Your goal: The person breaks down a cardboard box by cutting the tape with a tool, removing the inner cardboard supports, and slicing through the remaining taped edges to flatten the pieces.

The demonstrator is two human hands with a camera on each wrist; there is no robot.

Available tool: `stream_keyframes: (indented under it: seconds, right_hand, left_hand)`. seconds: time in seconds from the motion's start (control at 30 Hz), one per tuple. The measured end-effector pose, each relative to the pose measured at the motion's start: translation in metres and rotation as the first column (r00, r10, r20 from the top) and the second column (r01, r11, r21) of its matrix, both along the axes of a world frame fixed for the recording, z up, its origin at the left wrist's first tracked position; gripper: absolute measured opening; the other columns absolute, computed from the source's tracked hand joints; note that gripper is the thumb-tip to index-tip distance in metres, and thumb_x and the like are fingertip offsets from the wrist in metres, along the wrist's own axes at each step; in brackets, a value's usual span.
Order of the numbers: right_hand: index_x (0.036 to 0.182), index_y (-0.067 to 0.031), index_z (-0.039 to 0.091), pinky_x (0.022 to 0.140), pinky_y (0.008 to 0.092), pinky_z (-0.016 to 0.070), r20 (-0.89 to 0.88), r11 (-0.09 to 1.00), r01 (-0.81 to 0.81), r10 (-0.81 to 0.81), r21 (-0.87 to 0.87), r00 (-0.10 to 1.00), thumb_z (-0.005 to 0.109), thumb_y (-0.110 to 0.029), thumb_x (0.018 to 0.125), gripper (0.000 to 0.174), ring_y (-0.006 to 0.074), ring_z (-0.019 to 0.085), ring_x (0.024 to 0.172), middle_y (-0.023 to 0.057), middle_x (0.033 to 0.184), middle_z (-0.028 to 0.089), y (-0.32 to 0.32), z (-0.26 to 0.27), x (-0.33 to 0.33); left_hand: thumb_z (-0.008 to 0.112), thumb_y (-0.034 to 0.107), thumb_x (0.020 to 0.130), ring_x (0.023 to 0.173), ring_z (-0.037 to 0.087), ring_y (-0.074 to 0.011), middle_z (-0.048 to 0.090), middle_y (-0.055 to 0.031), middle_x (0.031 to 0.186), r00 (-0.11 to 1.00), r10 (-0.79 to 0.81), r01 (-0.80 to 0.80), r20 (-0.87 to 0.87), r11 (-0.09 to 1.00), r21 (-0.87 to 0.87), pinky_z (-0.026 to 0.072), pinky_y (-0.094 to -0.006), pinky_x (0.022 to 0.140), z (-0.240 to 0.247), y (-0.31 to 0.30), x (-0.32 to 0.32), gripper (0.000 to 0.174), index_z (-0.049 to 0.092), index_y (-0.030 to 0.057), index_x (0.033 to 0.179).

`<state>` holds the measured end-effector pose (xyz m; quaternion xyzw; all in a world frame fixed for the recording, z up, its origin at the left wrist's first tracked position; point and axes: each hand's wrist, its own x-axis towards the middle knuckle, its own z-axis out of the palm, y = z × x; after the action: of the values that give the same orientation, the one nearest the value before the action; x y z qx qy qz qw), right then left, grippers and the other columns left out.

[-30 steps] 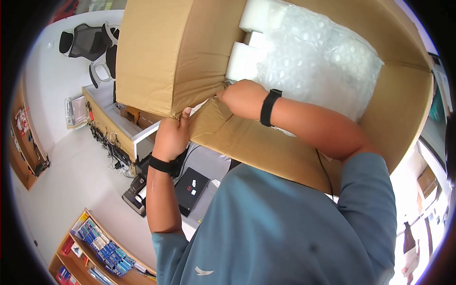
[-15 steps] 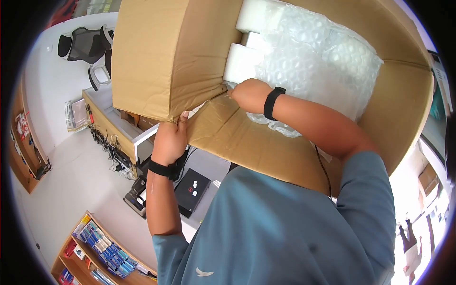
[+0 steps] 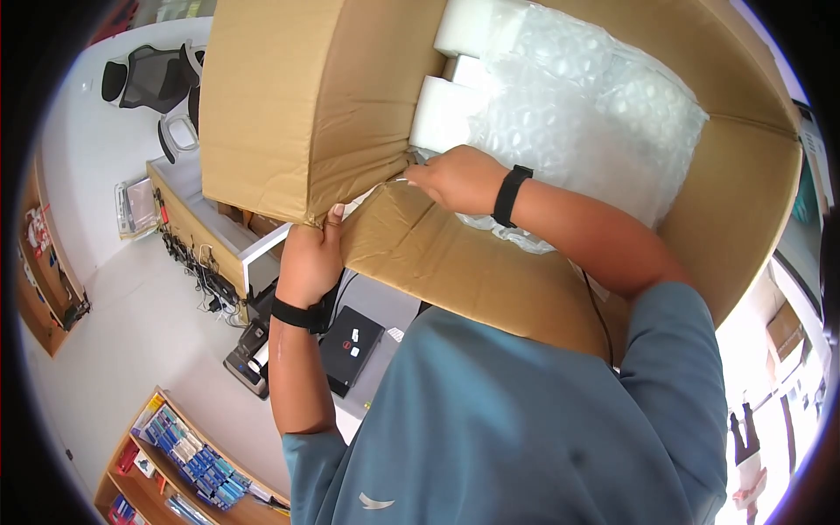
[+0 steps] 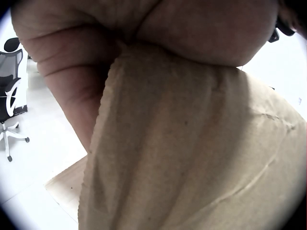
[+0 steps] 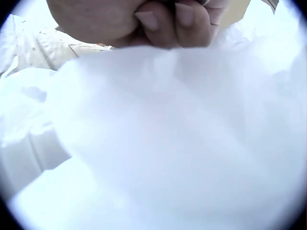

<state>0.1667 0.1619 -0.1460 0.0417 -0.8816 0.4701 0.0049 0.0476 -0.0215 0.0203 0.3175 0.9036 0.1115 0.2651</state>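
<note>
Two bare hands work at the near left corner of the box, whose open top faces the head camera. The left hand grips the cardboard edge outside that corner, its thumb up along the box and its grip narrow; the left wrist view shows the cardboard running up between fingers and palm. The right hand reaches over the near wall to the inside of the same corner, its fingers curled and its grip narrow; whether it pinches anything I cannot tell. White sheeting fills much of the right wrist view, just beside its fingers. Bubble wrap lies in the box, to the far right of the right hand, partly over the white blocks at the box's left side. A black band circles the left wrist and another, the right band, the right wrist. A dark cable runs down the near wall of the box, beneath the right arm. Near the left forearm, on its right, a black laptop lies on a grey surface. Farther left are a desk with tangled cords along its near side and a mesh chair; a bookshelf stands at the near left.
</note>
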Motion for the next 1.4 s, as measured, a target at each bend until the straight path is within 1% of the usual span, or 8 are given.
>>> stream_keyframes:
  seconds: [0.4,0.6,0.7,0.77,1.0,1.07,1.17,1.4]
  right_hand:
    - [0.093,-0.0104,0.060,0.060,0.0467,0.0485,-0.030,0.999,-0.003,0.004,0.039,1.000,0.056,-0.020,0.094,0.011,0.0342,0.062,0.067,0.0129,0.070,0.063,-0.004,0.000,-0.012]
    - [0.093,-0.0107,0.061,0.060,0.0466,0.0484,-0.011,0.997,0.007,-0.007,0.072,1.000,0.055,-0.020,0.095,0.011,0.0340,0.063,0.067,0.0123,0.070,0.063,-0.011,-0.005,-0.015]
    - [0.095,-0.0112,0.061,0.061,0.0465,0.0489,0.039,0.996,-0.006,0.002,0.089,0.999,0.055,-0.020,0.094,0.010,0.0337,0.063,0.068,0.0119,0.072,0.063,-0.013,-0.005,-0.015]
    - [0.095,-0.0110,0.060,0.061,0.0463,0.0493,0.032,1.000,0.013,-0.013,-0.002,0.999,0.055,-0.019,0.093,0.010,0.0334,0.063,0.069,0.0113,0.072,0.064,-0.011,-0.013,-0.012]
    - [0.090,-0.0092,0.058,0.064,0.0482,0.0508,0.058,1.000,0.001,-0.003,0.025,0.998,0.051,-0.017,0.092,0.011,0.0348,0.065,0.074,0.0122,0.074,0.065,-0.015,-0.020,-0.015]
    - [0.102,-0.0147,0.061,0.061,0.0458,0.0500,-0.037,0.999,0.010,-0.008,0.043,0.999,0.055,-0.019,0.093,0.012,0.0321,0.064,0.070,0.0090,0.075,0.065,-0.015,-0.032,-0.015]
    - [0.094,-0.0100,0.058,0.064,0.0484,0.0512,-0.023,0.999,0.009,-0.008,0.046,1.000,0.052,-0.018,0.092,0.011,0.0340,0.066,0.075,0.0109,0.076,0.067,-0.012,-0.037,-0.013]
    - [0.097,-0.0127,0.060,0.063,0.0487,0.0515,0.004,0.998,0.024,-0.024,0.060,1.000,0.052,-0.020,0.093,0.011,0.0345,0.066,0.074,0.0106,0.078,0.068,-0.012,-0.037,-0.011]
  left_hand:
    - [0.052,0.021,0.103,0.101,0.059,-0.0474,0.066,-0.0264,0.107,1.000,0.023,-0.023,0.014,0.999,0.037,0.0492,-0.0415,0.086,-0.001,0.002,0.001,0.027,0.062,-0.0005,0.117]
    - [0.051,0.020,0.103,0.103,0.059,-0.0470,0.066,-0.0262,0.109,0.999,-0.035,0.036,-0.021,0.997,0.070,0.0490,-0.0413,0.087,-0.002,0.002,0.000,0.028,0.061,-0.0003,0.118]
    - [0.051,0.020,0.102,0.103,0.059,-0.0467,0.066,-0.0258,0.109,1.000,0.006,-0.006,0.002,1.000,0.025,0.0486,-0.0411,0.088,0.000,0.002,0.002,0.028,0.061,-0.0002,0.119]
    - [0.052,0.021,0.102,0.104,0.059,-0.0466,0.066,-0.0259,0.110,1.000,-0.003,0.003,0.004,0.999,0.053,0.0484,-0.0410,0.088,-0.001,0.002,0.001,0.028,0.061,-0.0001,0.119]
    - [0.051,0.023,0.103,0.103,0.059,-0.0468,0.066,-0.0267,0.108,1.000,-0.009,0.009,0.003,1.000,0.028,0.0487,-0.0412,0.087,-0.001,0.001,0.001,0.030,0.060,-0.0005,0.119]
    - [0.050,0.024,0.104,0.102,0.059,-0.0469,0.066,-0.0267,0.108,0.998,0.051,-0.050,0.026,0.998,-0.032,0.0488,-0.0415,0.087,0.001,0.002,0.002,0.032,0.060,-0.0010,0.119]
    - [0.049,0.025,0.104,0.101,0.060,-0.0470,0.066,-0.0268,0.108,0.999,0.027,-0.027,0.020,1.000,-0.001,0.0489,-0.0418,0.087,-0.003,-0.002,0.000,0.033,0.060,-0.0011,0.119]
    - [0.049,0.025,0.104,0.102,0.060,-0.0460,0.066,-0.0266,0.109,0.999,0.052,-0.052,0.016,0.998,-0.044,0.0483,-0.0411,0.088,-0.004,-0.003,0.000,0.032,0.060,-0.0013,0.120]
